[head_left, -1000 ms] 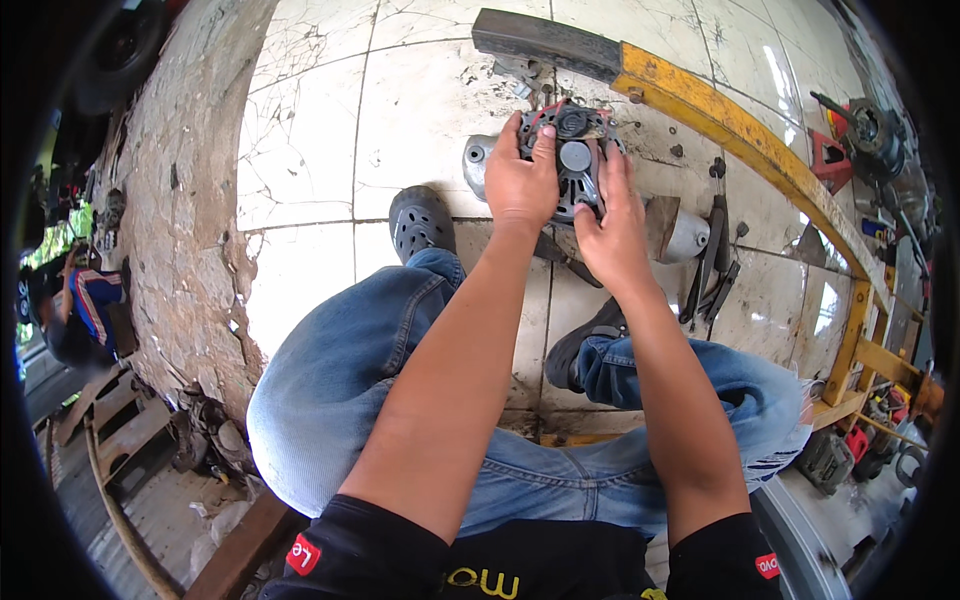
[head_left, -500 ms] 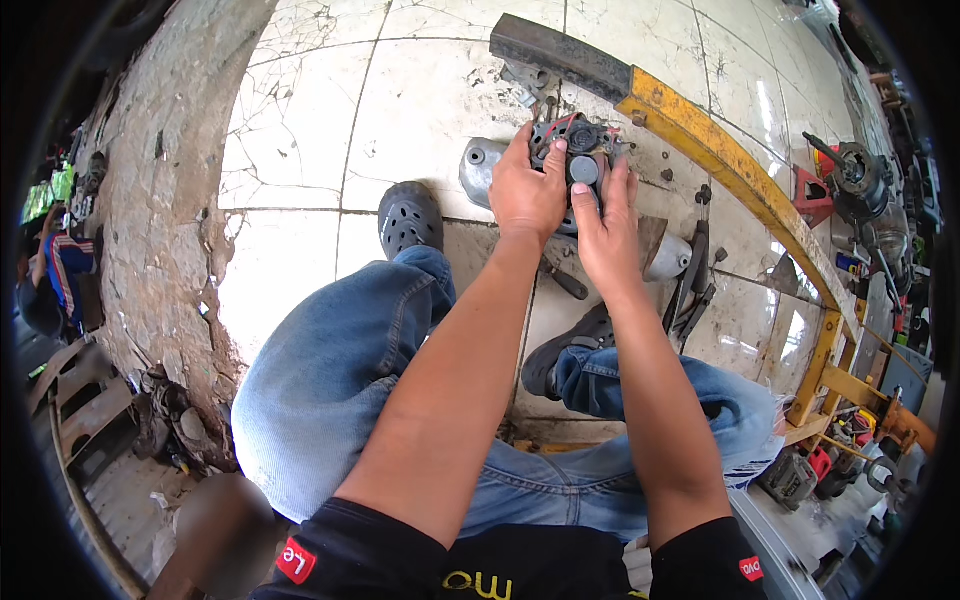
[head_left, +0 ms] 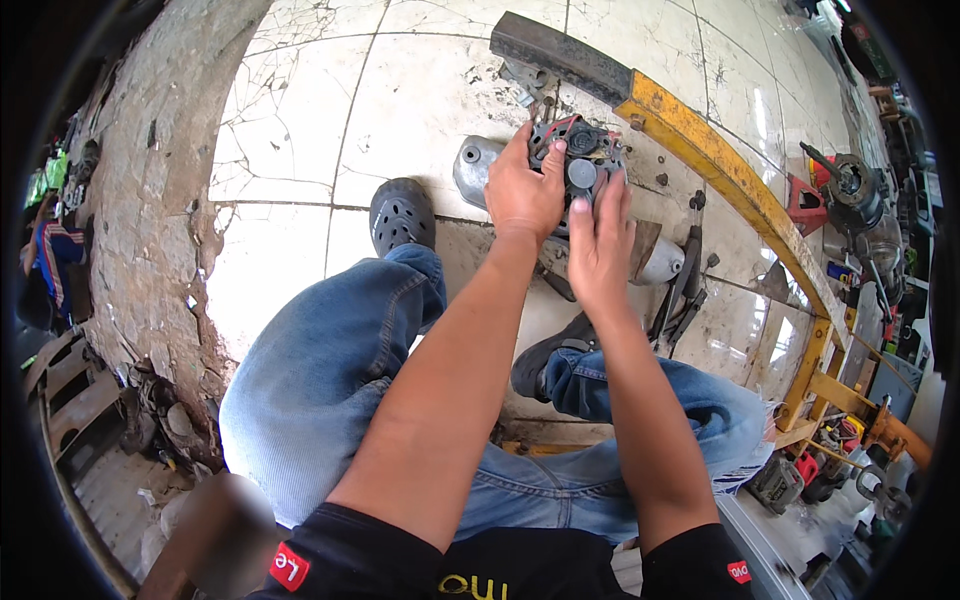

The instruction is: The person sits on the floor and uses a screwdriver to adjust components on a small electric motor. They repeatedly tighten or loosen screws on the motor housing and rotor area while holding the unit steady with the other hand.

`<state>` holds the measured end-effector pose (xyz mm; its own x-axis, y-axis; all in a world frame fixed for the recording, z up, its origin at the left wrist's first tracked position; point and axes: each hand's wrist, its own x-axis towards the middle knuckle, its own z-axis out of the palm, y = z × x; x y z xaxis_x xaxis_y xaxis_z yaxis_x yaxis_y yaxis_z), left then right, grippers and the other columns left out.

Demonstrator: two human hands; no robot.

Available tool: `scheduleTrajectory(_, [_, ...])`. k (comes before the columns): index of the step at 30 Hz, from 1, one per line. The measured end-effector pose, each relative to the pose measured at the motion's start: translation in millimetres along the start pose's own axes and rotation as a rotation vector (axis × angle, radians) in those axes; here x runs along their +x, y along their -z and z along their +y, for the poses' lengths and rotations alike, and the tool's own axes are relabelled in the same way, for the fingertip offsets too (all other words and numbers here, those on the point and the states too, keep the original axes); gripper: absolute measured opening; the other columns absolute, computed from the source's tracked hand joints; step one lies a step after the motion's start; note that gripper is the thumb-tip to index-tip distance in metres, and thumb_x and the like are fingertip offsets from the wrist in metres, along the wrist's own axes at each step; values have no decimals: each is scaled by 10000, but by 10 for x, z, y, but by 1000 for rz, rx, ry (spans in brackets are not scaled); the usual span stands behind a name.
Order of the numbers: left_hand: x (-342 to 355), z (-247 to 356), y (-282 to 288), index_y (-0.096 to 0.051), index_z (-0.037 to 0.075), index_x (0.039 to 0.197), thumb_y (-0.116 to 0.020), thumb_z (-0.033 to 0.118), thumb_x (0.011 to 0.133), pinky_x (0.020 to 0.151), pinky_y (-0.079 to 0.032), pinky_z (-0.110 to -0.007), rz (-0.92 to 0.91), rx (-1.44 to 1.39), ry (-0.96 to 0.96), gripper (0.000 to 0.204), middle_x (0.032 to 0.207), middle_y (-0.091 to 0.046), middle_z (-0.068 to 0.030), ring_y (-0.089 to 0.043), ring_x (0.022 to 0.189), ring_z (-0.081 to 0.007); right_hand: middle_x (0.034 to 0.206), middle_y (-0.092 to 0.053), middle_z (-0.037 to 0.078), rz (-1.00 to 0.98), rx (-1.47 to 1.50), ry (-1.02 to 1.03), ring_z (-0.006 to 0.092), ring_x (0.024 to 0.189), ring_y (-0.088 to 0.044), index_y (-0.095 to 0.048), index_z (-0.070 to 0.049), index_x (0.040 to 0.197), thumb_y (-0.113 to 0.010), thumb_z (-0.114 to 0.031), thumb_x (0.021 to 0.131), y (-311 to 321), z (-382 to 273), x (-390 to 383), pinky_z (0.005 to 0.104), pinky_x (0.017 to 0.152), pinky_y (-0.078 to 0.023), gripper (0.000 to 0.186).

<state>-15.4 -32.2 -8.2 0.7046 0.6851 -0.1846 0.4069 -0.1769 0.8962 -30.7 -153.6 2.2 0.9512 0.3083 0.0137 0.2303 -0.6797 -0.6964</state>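
Note:
Between my hands is a dark metal motor part (head_left: 577, 143), looking like an alternator end, with vent holes, a red wire and a round grey cap (head_left: 581, 174). My left hand (head_left: 525, 190) grips its left side, thumb on top and fingers round the far edge. At its near right side my right hand (head_left: 602, 250) rests with fingers stretched out, the fingertips beside the grey cap. Under the part, a silver metal casing (head_left: 474, 168) sticks out at left and another silver end (head_left: 661, 262) at right. A dark handle (head_left: 554, 282) lies partly hidden by my left forearm.
A yellow steel frame (head_left: 730, 165) with a dark end arches across the far right. Black pliers-like tools (head_left: 682, 290) lie right of my hands. Small bolts dot the tiled floor (head_left: 290, 120). Machine parts (head_left: 858, 190) crowd the right edge; another person (head_left: 58, 245) sits far left.
My right hand has slid a little toward me, its thumb off the grey cap. My left hand keeps its grip. The whole view has shifted slightly.

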Motion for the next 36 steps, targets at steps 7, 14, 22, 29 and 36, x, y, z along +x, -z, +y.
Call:
scheduleTrajectory(7, [36,-25,-14,-578,85,1414,-627,453,953,1043,-428,-501,-12,14,12,592,1301,-664,-180,-603,1206,-379,1589,-337,285,-26,-109,73,523,1500,-202,-175,48,1584,-432,-457,1052,-25,-74,-141,683,1171,-118,777])
scheduleTrajectory(14, [33,-61,-30,-589,118,1407,-648,488,934,1038,-425,-518,-3,8,28,603,1299,-671,-155,-600,1217,-370,1607,-333,245,-102,-280,154,502,1510,-195,-196,42,1585,-412,-471,1049,-3,-110,-136,702,1171,-113,773])
scheduleTrajectory(22, [12,-18,19,-594,125,1405,-657,465,935,1060,-398,-530,-28,21,68,584,1284,-681,-150,-608,1216,-357,1610,-369,175,-76,-253,60,490,1512,-205,-177,19,1594,-333,-492,1069,16,-157,-63,698,1175,-120,749])
scheduleTrajectory(29, [24,-27,10,-594,117,1403,-652,464,940,1053,-406,-521,-12,-2,35,582,1285,-677,-166,-602,1224,-364,1599,-357,229,-66,-254,35,487,1504,-233,-203,17,1591,-328,-446,1069,34,-183,91,695,1176,-129,709])
scheduleTrajectory(36, [-10,-48,18,-586,123,1412,-637,480,946,1055,-407,-519,-39,29,46,589,1284,-676,-159,-599,1222,-362,1603,-350,231,-49,-236,3,481,1508,-231,-226,10,1591,-324,-439,1066,60,-194,186,692,1181,-117,697])
